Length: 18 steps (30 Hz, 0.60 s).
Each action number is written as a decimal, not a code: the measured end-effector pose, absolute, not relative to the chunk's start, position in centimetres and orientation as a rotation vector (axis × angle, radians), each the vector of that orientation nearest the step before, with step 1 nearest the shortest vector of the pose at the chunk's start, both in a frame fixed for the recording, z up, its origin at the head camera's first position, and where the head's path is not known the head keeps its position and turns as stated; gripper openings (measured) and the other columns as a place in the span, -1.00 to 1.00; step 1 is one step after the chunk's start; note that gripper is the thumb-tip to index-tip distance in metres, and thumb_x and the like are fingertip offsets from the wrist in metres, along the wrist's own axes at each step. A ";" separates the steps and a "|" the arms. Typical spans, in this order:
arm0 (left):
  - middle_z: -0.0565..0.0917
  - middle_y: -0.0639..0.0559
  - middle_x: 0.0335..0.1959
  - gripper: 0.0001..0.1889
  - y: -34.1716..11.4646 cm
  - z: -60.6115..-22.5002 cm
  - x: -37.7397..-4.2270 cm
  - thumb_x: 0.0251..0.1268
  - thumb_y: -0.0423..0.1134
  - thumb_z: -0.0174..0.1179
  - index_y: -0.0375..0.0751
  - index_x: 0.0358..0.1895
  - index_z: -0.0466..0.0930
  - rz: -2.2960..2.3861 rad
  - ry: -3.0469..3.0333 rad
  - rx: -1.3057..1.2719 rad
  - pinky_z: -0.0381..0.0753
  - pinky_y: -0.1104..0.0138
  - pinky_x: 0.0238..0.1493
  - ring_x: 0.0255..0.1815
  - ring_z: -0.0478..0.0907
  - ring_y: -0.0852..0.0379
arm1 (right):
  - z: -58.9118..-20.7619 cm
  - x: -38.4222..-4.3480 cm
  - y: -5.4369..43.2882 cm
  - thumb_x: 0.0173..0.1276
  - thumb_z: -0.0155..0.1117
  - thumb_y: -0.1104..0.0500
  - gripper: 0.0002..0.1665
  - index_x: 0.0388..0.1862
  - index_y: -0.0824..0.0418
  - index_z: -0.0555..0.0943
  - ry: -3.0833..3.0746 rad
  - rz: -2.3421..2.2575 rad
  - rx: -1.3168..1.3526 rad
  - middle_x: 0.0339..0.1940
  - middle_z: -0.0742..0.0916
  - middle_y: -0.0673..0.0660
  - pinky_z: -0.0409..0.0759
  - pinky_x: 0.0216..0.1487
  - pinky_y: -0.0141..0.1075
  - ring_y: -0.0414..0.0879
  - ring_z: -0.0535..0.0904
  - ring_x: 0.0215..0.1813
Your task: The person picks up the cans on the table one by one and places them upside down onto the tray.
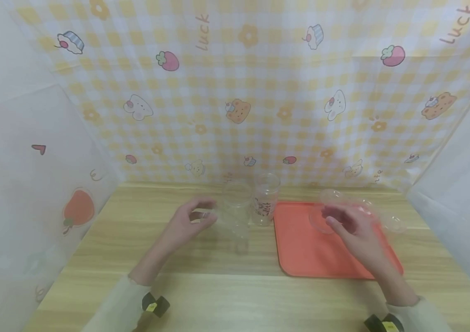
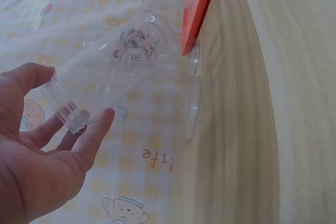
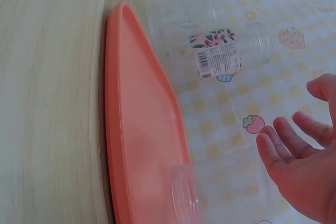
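Observation:
My left hand [image 1: 191, 216] grips one end of a clear plastic cup [image 2: 97, 80], thumb on one side of its rim and fingers on the other. The cup lies tilted, pointing away from the palm. Just beyond it stands a clear cup with a printed floral label [image 3: 218, 53], and beside that a plain clear cup [image 1: 237, 196]. Over the orange tray [image 1: 305, 253], my right hand [image 1: 355, 230] hovers with relaxed, spread fingers and nothing in them. Below those fingers, a round clear plastic piece [image 3: 182, 192] sits on the tray, partly hidden in the head view.
Several clear round pieces [image 1: 394, 223] lie along the tray's back right edge, hard to see against the wood. Behind the wooden table [image 1: 235, 295] hangs a yellow checked cloth [image 1: 214, 92]. White sheets [image 1: 19, 193] close off both sides.

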State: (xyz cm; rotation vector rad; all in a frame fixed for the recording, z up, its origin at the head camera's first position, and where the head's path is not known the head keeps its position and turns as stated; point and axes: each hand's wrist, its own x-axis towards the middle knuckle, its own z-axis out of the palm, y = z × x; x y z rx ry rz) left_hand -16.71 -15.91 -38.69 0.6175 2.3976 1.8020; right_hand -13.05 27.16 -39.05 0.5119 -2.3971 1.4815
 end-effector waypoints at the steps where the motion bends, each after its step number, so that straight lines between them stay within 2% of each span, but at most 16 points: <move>1: 0.53 -0.18 0.25 -0.47 -15.9 -38.7 -16.7 0.40 -0.19 0.33 -0.26 0.35 0.45 1.803 2.397 0.611 0.70 0.13 0.02 0.14 0.56 -0.23 | -39.1 -13.1 27.1 0.47 0.25 0.39 -0.63 0.23 0.40 0.57 -2.392 1.489 0.513 0.06 0.72 0.23 0.57 0.12 -0.47 -0.15 0.63 0.13; 14: 0.52 -0.12 0.26 -0.48 -15.2 -39.7 -16.5 0.42 -0.16 0.31 -0.24 0.36 0.44 1.838 2.368 0.555 0.66 0.06 0.10 0.18 0.54 -0.19 | -39.2 -13.3 26.4 0.48 0.20 0.45 -0.66 0.20 0.45 0.56 -2.331 1.570 0.528 0.03 0.71 0.25 0.64 0.05 -0.40 -0.12 0.64 0.10; 18: 0.50 -0.16 0.27 -0.48 -15.1 -39.9 -16.5 0.44 -0.18 0.28 -0.28 0.37 0.42 1.838 2.366 0.580 0.64 0.05 0.13 0.19 0.53 -0.20 | -39.3 -13.3 26.3 0.48 0.20 0.44 -0.66 0.20 0.46 0.55 -2.324 1.598 0.529 0.03 0.72 0.24 0.66 0.04 -0.36 -0.12 0.64 0.10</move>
